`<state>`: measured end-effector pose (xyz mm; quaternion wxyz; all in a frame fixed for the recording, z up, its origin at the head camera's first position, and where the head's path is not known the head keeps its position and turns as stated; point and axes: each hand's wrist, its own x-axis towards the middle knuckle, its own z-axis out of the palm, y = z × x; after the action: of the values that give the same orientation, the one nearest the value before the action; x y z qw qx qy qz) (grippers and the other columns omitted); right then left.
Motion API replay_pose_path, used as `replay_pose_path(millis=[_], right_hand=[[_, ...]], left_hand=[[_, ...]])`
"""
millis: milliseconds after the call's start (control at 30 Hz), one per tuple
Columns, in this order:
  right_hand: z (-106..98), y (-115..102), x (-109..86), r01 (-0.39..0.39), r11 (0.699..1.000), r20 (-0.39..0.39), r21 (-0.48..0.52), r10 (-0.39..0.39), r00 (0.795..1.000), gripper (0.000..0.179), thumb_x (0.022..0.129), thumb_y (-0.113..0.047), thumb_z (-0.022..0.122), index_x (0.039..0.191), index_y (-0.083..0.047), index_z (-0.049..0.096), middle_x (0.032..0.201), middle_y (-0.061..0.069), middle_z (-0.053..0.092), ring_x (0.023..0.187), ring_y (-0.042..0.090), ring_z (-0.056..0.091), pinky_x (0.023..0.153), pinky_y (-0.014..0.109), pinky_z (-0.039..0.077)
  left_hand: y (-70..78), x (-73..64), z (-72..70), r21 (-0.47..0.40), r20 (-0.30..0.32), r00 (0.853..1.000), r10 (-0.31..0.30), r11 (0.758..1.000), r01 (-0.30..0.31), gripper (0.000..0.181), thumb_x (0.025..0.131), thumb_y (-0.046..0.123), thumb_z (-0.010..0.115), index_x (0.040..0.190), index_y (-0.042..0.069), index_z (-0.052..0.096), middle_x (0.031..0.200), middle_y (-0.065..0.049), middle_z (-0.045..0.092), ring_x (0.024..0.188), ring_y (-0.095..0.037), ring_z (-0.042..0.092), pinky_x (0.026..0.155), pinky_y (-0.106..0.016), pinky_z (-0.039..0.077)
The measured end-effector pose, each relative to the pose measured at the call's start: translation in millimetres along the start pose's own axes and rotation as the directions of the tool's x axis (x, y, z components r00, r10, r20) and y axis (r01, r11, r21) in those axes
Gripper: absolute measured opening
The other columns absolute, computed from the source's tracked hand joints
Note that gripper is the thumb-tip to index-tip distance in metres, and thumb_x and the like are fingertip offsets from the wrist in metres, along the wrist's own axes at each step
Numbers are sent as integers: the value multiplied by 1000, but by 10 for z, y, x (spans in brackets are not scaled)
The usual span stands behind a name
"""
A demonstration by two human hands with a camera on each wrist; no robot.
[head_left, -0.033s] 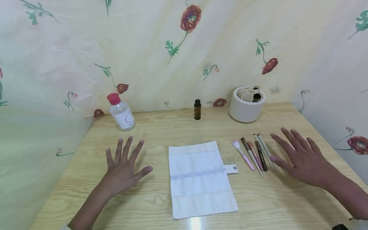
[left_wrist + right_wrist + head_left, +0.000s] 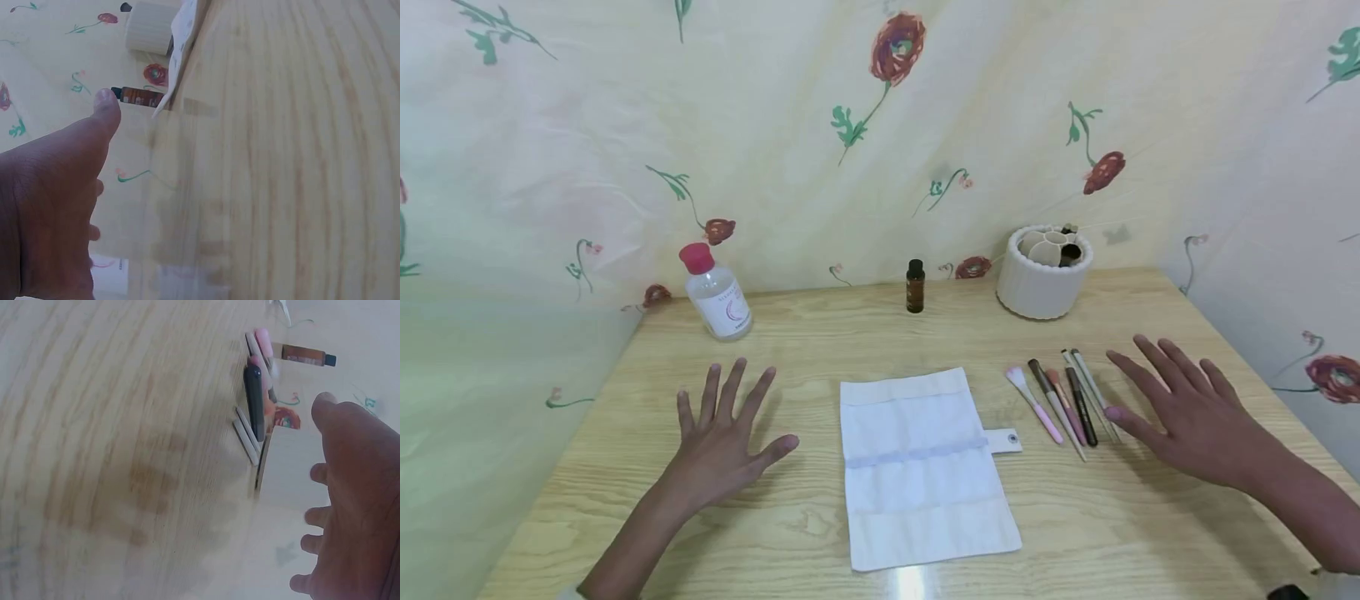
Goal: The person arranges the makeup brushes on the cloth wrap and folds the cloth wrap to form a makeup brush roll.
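Note:
My left hand [image 2: 718, 454] is spread over the left of the table, fingers apart and holding nothing. To its right lies a white cloth roll-up pouch [image 2: 928, 525], unrolled flat, with a snap tab [image 2: 1003, 441] on its right side. My right hand [image 2: 1195, 412], also spread and holding nothing, hovers just right of a group of makeup brushes. Among them are a pink-handled brush [image 2: 1045, 421], a black-handled one [image 2: 1081, 408] and several slim ones. In the right wrist view the black handle [image 2: 254, 400] shows beyond the thumb.
At the back left stands a clear bottle with a pink cap [image 2: 718, 304]. A small brown bottle [image 2: 915, 292] stands at the back middle. A white ribbed holder [image 2: 1041, 287] with compartments sits back right. Flower-printed cloth [image 2: 775, 125] hangs behind the wooden table [image 2: 805, 333].

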<state>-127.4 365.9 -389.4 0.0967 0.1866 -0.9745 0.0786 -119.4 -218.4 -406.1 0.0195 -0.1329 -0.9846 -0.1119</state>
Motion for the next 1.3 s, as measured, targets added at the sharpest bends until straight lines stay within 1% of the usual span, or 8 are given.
replay_pose_path(millis=[100, 200, 333, 433, 700, 933, 1100, 1300], right_hand=[[8, 3, 22, 3, 1000, -20, 19, -3, 1000, 72, 98, -39, 63, 158, -17, 31, 162, 23, 21, 149, 46, 10, 112, 72, -1], [30, -30, 84, 39, 999, -80, 34, -36, 996, 62, 96, -34, 67, 149, -11, 45, 150, 24, 40, 135, 52, 35, 101, 75, 22], [69, -200, 268, 101, 995, -157, 28, -95, 983, 41, 92, -25, 74, 127, -7, 63, 122, 17, 62, 111, 44, 56, 81, 65, 42], [103, -383, 435, 104, 994, -135, 41, -97, 986, 28, 92, -20, 74, 116, -7, 68, 103, 8, 66, 95, 31, 62, 75, 53, 49], [208, -789, 766, -61, 988, 90, 138, 49, 995, 14, 97, -19, 66, 104, -8, 72, 78, -7, 59, 66, 9, 50, 58, 30, 43], [333, -895, 867, -83, 982, 138, 171, 60, 989, 18, 94, -17, 71, 107, -4, 69, 78, -7, 62, 68, 7, 56, 61, 33, 49], [352, -953, 914, -132, 963, 182, 236, 90, 979, 26, 93, -17, 71, 111, 2, 67, 83, -2, 64, 71, 11, 58, 63, 33, 50], [310, -1043, 967, -143, 940, 145, 309, 102, 984, 17, 95, -17, 69, 104, -3, 69, 85, 1, 62, 70, 14, 55, 57, 30, 47]], left_hand=[[-5, 9, 25, -36, 12, 1000, 12, 999, -12, 94, 91, 74, 48, 163, 29, 9, 167, -17, -1, 149, -47, -11, 103, -82, -4], [20, 19, 77, -112, 14, 998, 64, 992, -62, 94, 90, 72, 53, 162, 26, 14, 167, -16, 5, 149, -48, -1, 103, -82, 3], [133, 75, 119, -205, -23, 982, 186, 961, -186, 91, 90, 68, 59, 160, 23, 24, 166, -11, 13, 150, -43, 8, 111, -73, 9], [258, 106, 149, -269, -16, 968, 251, 931, -246, 88, 88, 65, 64, 158, 24, 30, 166, -5, 15, 150, -39, 11, 113, -68, 13], [455, 110, 225, -359, 76, 953, 293, 900, -248, 82, 82, 56, 75, 151, 25, 44, 163, 1, 24, 147, -31, 15, 112, -61, 25], [493, 106, 269, -324, 50, 949, 311, 904, -279, 75, 82, 49, 80, 144, 19, 51, 160, -6, 31, 144, -34, 22, 117, -60, 7], [493, 118, 279, -311, 41, 952, 304, 909, -277, 76, 80, 49, 81, 144, 19, 52, 159, -6, 32, 144, -34, 23, 116, -59, 7], [471, 129, 288, -323, 48, 951, 305, 906, -274, 78, 80, 49, 81, 145, 19, 51, 159, -6, 32, 144, -35, 22, 115, -61, 6]])
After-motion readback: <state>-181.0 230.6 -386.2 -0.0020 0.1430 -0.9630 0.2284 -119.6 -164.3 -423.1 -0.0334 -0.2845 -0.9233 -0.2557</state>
